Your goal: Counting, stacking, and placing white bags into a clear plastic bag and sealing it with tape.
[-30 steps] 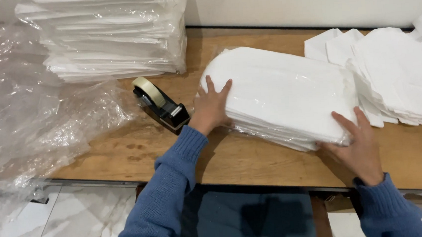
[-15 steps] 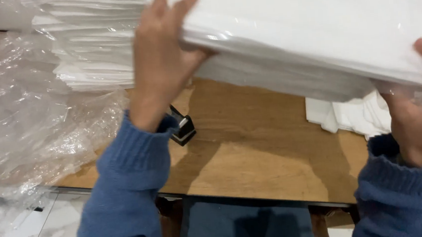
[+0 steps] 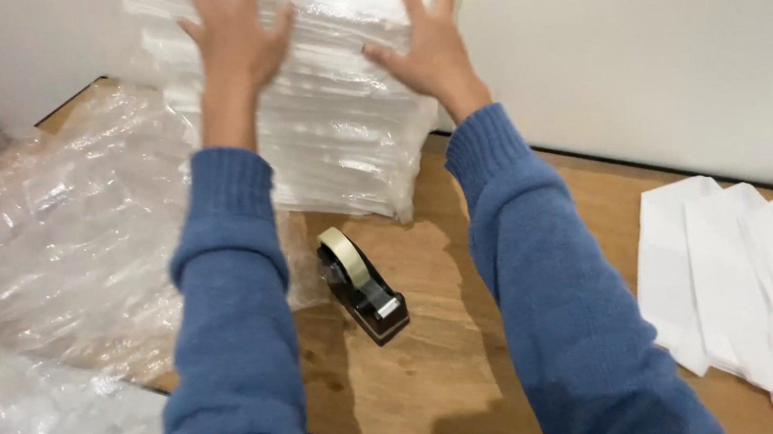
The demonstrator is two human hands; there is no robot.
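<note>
A tall stack of white packs in clear plastic (image 3: 335,130) stands at the back of the wooden table (image 3: 432,350), against the wall. My left hand (image 3: 233,33) lies flat on the stack's top left, fingers spread. My right hand (image 3: 429,46) presses on the top right edge, fingers also spread. Neither hand grips anything. Both arms wear blue knitted sleeves. Below my arms a black tape dispenser (image 3: 361,285) with a roll of tape sits on the table.
Crumpled clear plastic film (image 3: 63,258) covers the table's left part and hangs over its front edge. Several flat white paper bags (image 3: 745,283) lie fanned out at the right. A white wall (image 3: 647,54) runs behind the table.
My hands lifted a plastic-wrapped white pack from the table's right, carried it left and up, and set it on the tall stack; they now rest flat on it.
</note>
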